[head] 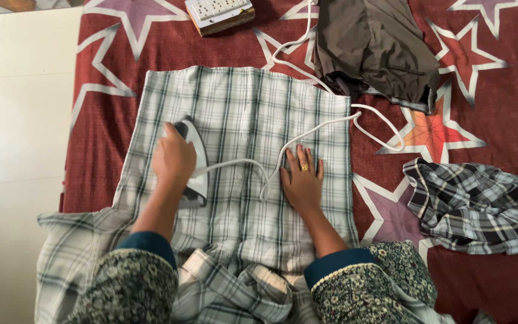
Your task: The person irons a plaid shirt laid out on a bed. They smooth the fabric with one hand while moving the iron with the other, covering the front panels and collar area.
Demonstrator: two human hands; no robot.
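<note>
The left hand point(174, 157) is closed around the handle of the iron point(192, 165), which stands flat on the shirt point(241, 120), on its left half. The iron's long axis runs nearly straight away from the person, with the pointed nose on the far side, toward the far hem of the shirt. The hand covers most of the handle, so I cannot tell exactly how the fingers wrap it, but the grip looks firm.

The right hand point(301, 180) lies flat on the shirt, fingers spread and pointing away, holding nothing. It presses the cloth just right of the middle, near the button line. The iron is to its left, apart from it, and the two hands are about level with each other.

The white cord point(235, 163) leaves the back of the iron, crosses the shirt between the two hands, passes just beside the right hand's thumb, then loops away over the red star cloth point(487, 96) toward the socket board point(219, 13). A dark garment point(376, 45) and a dark checked shirt point(481, 204) lie to the right, well apart from both hands.
</note>
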